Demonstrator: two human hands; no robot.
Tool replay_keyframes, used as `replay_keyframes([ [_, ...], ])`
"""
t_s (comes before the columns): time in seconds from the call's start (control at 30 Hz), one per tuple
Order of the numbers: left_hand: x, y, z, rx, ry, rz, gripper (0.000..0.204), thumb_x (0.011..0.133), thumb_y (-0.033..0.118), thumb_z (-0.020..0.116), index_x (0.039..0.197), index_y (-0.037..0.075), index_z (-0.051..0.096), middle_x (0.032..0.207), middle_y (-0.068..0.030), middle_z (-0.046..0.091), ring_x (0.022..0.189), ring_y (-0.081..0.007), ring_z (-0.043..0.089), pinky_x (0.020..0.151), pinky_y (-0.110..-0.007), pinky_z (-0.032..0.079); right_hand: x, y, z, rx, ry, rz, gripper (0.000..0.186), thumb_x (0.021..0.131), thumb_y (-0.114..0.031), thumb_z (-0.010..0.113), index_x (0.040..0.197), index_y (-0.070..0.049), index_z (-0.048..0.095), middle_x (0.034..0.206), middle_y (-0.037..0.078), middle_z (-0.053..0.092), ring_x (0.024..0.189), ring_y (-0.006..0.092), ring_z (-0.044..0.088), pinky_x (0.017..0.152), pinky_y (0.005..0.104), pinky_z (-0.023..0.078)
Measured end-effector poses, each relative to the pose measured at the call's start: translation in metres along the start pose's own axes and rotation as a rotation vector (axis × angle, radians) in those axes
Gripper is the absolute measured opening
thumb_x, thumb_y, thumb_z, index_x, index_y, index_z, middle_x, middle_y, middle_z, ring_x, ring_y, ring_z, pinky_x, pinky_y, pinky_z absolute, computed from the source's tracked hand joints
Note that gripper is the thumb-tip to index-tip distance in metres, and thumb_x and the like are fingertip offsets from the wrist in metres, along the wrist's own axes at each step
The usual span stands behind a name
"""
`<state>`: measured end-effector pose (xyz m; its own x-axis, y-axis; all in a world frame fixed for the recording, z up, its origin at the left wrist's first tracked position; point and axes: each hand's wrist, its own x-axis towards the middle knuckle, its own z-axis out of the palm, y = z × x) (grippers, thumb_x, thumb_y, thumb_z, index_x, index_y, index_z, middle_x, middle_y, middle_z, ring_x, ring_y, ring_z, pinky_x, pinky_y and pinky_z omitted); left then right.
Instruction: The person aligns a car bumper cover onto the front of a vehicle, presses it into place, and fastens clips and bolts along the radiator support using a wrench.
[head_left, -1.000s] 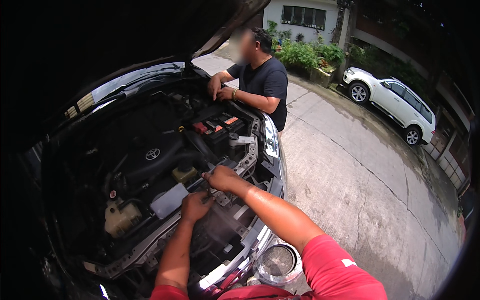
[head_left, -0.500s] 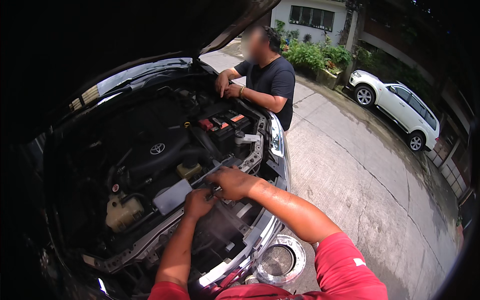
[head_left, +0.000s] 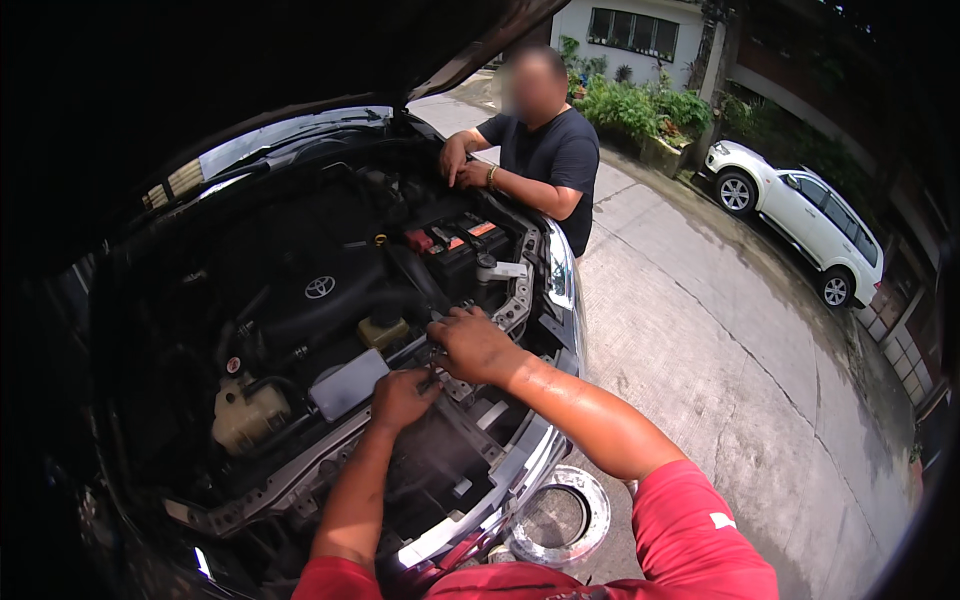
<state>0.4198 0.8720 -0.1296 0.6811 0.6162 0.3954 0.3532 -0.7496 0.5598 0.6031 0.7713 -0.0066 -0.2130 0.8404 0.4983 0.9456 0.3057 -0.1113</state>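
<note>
Both my hands are over the front cross panel (head_left: 290, 487) of a car whose hood is up. My left hand (head_left: 403, 398) is closed at the panel's inner edge, its fingertips around a small dark metal piece that I cannot make out. Just beyond and to its right, my right hand (head_left: 478, 346) has its fingers curled down over the panel, and what they grip is hidden. A pale flat rectangular piece (head_left: 348, 384) lies left of my hands. Behind them sits a yellowish reservoir (head_left: 383, 333).
Farther back are the black engine cover (head_left: 330, 265) and the battery (head_left: 467, 240). A cream plastic tank (head_left: 247, 415) stands at left. Another person (head_left: 545, 155) leans on the far fender. A round whitish ring-shaped object (head_left: 597, 520) lies on the ground; a white car (head_left: 800, 215) is parked beyond.
My right hand has shifted slightly away from me, opening a small gap from my left hand. The other person's head has turned toward the engine bay's front.
</note>
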Motion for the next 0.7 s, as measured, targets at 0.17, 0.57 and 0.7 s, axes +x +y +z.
replay_keyframes([
  [0.17,0.002,0.004,0.001,0.031,-0.012,-0.029,0.035,0.089,0.042,0.080,0.104,0.010,0.081,0.091,-0.0168,0.077,0.091,-0.0403,0.075,0.081,-0.050,0.059,0.011,-0.027,-0.014,0.010,-0.377,0.494,0.041,0.092,-0.030,0.075,0.121,-0.001,0.072,0.115,0.027,0.074,0.112,0.0452,0.070,0.104,0.0513,0.052],
  [0.57,0.007,0.000,0.005,-0.008,-0.007,0.020,0.033,0.088,0.041,0.079,0.099,0.011,0.082,0.095,-0.0171,0.078,0.091,-0.0408,0.075,0.081,-0.051,0.060,0.006,0.002,0.025,0.138,-0.289,0.484,0.044,0.097,-0.039,0.072,0.120,-0.002,0.074,0.099,0.023,0.077,0.096,0.0455,0.073,0.101,0.0494,0.053],
  [0.7,0.002,0.003,-0.002,0.003,-0.020,-0.002,0.033,0.087,0.041,0.080,0.103,0.012,0.082,0.096,-0.0170,0.078,0.093,-0.0407,0.075,0.082,-0.051,0.060,0.009,-0.005,0.019,0.376,-0.257,0.718,0.045,0.097,-0.042,0.072,0.116,-0.001,0.074,0.093,0.024,0.076,0.092,0.0455,0.074,0.101,0.0492,0.052],
])
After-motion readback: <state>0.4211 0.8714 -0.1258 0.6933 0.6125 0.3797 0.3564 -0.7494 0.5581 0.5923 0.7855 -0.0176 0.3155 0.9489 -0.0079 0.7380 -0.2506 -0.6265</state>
